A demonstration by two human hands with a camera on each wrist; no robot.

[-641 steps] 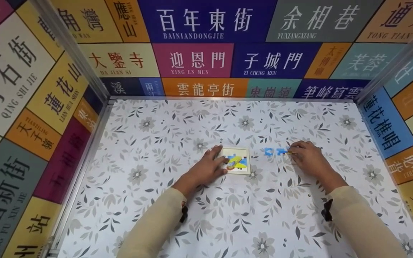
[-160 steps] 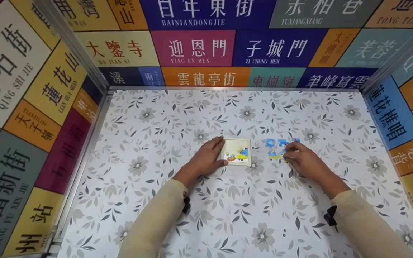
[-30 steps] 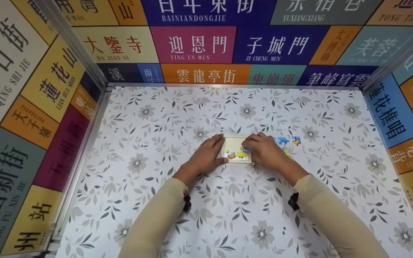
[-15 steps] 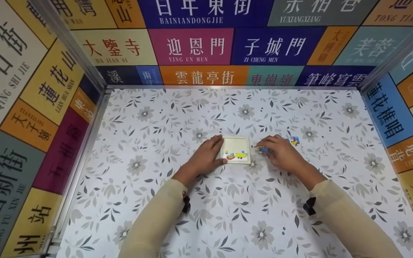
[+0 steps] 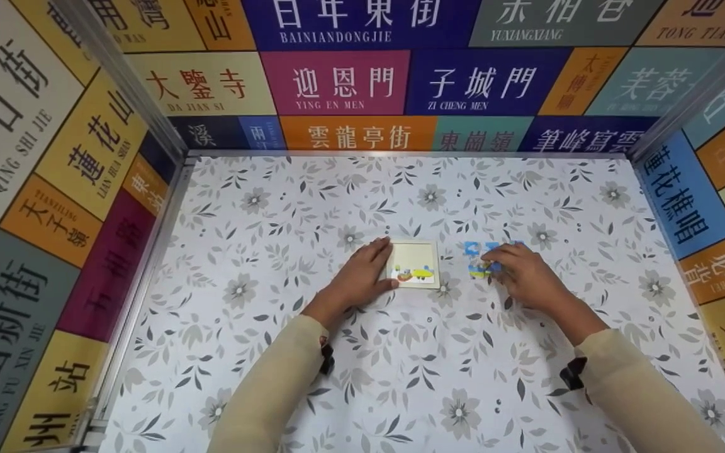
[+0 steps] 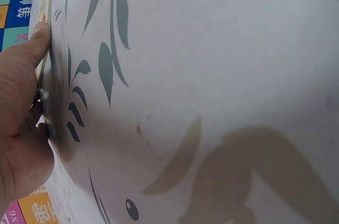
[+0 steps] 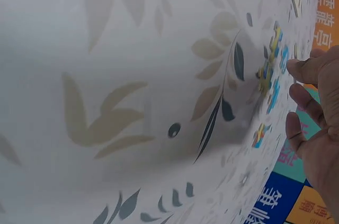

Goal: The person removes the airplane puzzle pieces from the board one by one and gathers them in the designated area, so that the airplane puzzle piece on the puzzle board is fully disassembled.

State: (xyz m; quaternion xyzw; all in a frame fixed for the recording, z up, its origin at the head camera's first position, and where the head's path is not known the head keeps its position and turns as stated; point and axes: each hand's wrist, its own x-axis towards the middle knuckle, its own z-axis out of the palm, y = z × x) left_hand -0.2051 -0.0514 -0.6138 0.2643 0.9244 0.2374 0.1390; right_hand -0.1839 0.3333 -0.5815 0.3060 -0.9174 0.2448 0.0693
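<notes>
My left hand [image 5: 362, 274] holds the left side of a small cream puzzle tray [image 5: 436, 264], fingers at the upper corner and thumb at the lower one. A yellow plane and small figures show along the bottom of the tray; its upper part is plain cream. In the left wrist view, the thumb of the left hand [image 6: 24, 113] lies on the tray's edge. My right hand [image 5: 526, 274] is over several blue and yellow jigsaw pieces [image 5: 472, 248] right of the tray. In the right wrist view, the right hand [image 7: 318, 102] pinches a thin jigsaw piece [image 7: 295, 49], seen edge-on.
The table [image 5: 337, 377] has a white cover with grey flowers and leaves. Panels with Chinese lettering stand at the back [image 5: 337, 82] and on both sides. A red, yellow and blue piece [image 7: 259, 135] lies apart from the others in the right wrist view.
My right hand has carried a blue piece from the tray rightward to the loose pieces. More blue pieces lie there than 21.4 seconds ago, and fewer in the tray. The left hand stays put.
</notes>
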